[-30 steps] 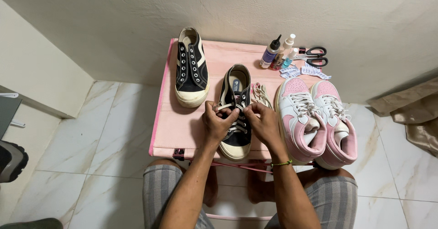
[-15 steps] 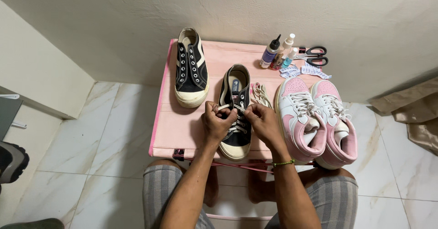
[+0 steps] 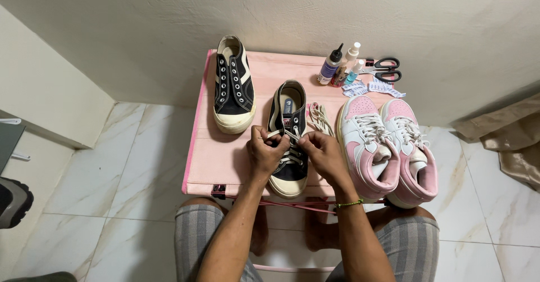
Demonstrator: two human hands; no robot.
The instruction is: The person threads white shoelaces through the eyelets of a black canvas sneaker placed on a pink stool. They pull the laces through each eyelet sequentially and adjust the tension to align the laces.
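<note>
White laces (image 3: 289, 138) between both hands' fingers (image 3: 281, 141)

pink sneakers (image 3: 388, 147) crowd right, bare table (image 3: 216, 158) left

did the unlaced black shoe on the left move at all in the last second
No. The unlaced black shoe lies at the same spot near the pink table's back-left corner, toe toward the person, as in both earlier pictures.

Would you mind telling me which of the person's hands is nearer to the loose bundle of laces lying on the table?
Right. The right hand sits just below the loose laces, nearly touching them. The left hand is farther off, across the black shoe being laced.
</note>
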